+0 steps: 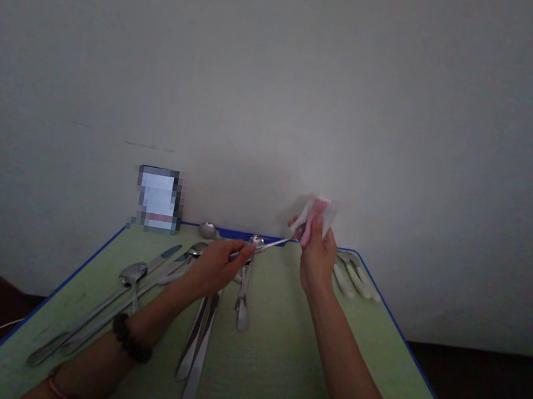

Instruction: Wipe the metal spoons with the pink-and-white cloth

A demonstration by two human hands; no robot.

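Observation:
My left hand (216, 263) is closed around the handle of a metal spoon (273, 245), which slants up to the right above the table. The spoon's far end runs into a pink and white cloth (319, 213), so its bowl is mostly hidden. My right hand (320, 259) pinches that cloth about the spoon's end, thumb on the near side. Under and beside my left hand lie table knives (199, 357) and small spoons (242, 314). Further left are a larger spoon (133, 273) and long-handled cutlery (90, 320).
Pale-handled cutlery (358, 278) lies at the table's back right. A phone with a blurred screen (159, 199) leans on the wall (283, 94) at the back left. The green table (269, 375) has a blue edge (425, 380) and meets the wall.

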